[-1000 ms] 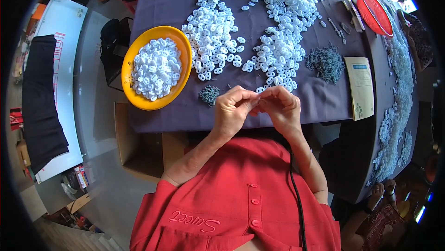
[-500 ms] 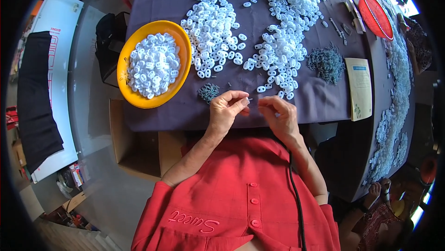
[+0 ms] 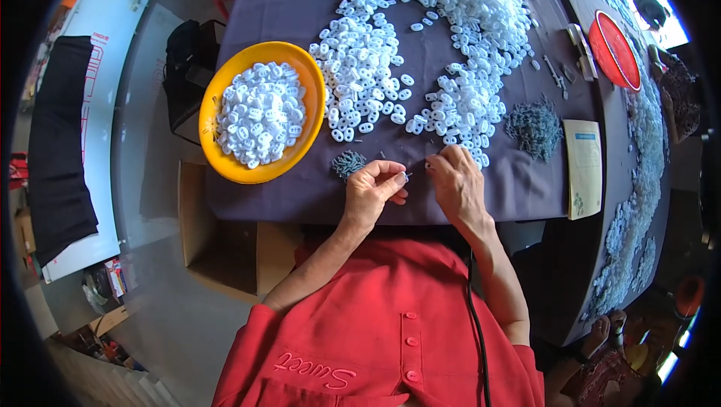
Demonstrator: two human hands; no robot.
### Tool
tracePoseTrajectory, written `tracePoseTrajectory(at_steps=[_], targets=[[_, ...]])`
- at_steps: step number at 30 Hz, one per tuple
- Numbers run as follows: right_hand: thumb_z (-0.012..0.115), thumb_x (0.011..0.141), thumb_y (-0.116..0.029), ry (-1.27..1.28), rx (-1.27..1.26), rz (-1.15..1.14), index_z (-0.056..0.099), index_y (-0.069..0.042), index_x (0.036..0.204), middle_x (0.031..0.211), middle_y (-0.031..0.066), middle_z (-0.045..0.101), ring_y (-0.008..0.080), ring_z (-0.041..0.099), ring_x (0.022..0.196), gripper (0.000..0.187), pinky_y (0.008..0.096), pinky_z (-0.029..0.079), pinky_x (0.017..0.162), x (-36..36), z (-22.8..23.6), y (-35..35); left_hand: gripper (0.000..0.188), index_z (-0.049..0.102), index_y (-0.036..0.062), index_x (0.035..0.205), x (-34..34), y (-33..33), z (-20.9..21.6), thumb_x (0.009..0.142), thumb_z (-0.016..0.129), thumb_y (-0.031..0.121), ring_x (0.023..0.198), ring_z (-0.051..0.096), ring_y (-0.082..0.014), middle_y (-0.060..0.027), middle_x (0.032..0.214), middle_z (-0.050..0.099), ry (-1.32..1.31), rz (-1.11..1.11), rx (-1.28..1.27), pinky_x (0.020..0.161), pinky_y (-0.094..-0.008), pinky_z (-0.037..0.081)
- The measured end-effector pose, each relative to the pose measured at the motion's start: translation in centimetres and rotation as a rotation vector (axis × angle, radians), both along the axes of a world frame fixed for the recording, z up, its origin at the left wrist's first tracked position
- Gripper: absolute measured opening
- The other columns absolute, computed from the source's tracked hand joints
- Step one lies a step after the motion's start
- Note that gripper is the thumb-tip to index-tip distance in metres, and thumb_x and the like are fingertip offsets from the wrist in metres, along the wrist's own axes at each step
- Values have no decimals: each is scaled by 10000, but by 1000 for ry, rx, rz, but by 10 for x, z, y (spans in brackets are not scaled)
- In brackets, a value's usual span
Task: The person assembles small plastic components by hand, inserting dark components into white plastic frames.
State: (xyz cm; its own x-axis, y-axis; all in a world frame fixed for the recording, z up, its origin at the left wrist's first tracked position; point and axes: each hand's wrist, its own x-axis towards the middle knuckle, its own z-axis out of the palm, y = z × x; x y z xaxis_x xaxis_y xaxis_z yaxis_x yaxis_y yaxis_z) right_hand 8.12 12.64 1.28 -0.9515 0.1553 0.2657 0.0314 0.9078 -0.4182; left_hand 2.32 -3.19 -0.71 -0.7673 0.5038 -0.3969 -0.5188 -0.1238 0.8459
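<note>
My left hand [image 3: 372, 188] is closed, thumb and forefinger pinching a small grey pin [image 3: 408, 175] that looks like a screw. Just left of it lies a little heap of grey pins [image 3: 348, 164] on the cloth. My right hand [image 3: 458, 185] has its fingers drawn together at the near end of a pile of white oval plastic pieces with two holes [image 3: 466, 118]. A bit of something shows at its fingertips, too small to make out. The two hands are a short gap apart, above the table's near edge.
A yellow bowl [image 3: 317, 137] full of white pieces stands left. Right of the pile lie a larger heap of grey pins [image 3: 535, 131], a booklet [image 3: 583, 170] and a red basket [image 3: 614, 50]. An open cardboard box [image 3: 197, 238] is below the table. Another person's hands [image 3: 604, 332] show lower right.
My right hand has moved up and away from the left, onto the near end of the white pile. My left hand keeps its pinch. The whole view has shifted slightly.
</note>
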Motion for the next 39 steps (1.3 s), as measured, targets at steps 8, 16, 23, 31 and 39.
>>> tracePoseTrajectory(at_steps=[8,16,23,31,39], targets=[[639,760,-12,212,-460,-22,565,-13,827,707,77,620,169,617,626,100,256,469,579,-30,38,4,115,591,-6,919,0,5,-3,820,619,47,592,598,-113,-47,735,604,-53,-1,-33,534,-237,512],[627,796,8,-4,-1180,-222,615,6,921,805,65,658,127,637,699,126,241,521,621,-17,25,5,112,596,20,918,-4,8,4,810,623,27,632,614,-133,-57,776,627,-61,103,70,579,-258,523],[589,830,13,4,-1559,-263,583,23,1028,907,102,651,187,653,800,198,281,549,689,1,6,8,109,590,15,932,-9,21,10,823,597,15,637,625,-144,-62,785,628,-48,24,105,581,-260,531],[575,839,-1,73,-1474,-195,586,-14,961,854,84,646,130,624,743,123,249,506,684,1,5,10,90,584,18,917,-7,29,14,829,600,26,645,625,-140,-64,786,628,8,-7,135,583,-264,536],[559,840,26,140,-1244,-126,605,-2,1000,828,35,630,102,605,755,168,227,484,685,5,-3,5,116,587,10,925,-11,28,12,815,620,23,637,622,-133,-60,778,625,18,12,122,563,-252,530]])
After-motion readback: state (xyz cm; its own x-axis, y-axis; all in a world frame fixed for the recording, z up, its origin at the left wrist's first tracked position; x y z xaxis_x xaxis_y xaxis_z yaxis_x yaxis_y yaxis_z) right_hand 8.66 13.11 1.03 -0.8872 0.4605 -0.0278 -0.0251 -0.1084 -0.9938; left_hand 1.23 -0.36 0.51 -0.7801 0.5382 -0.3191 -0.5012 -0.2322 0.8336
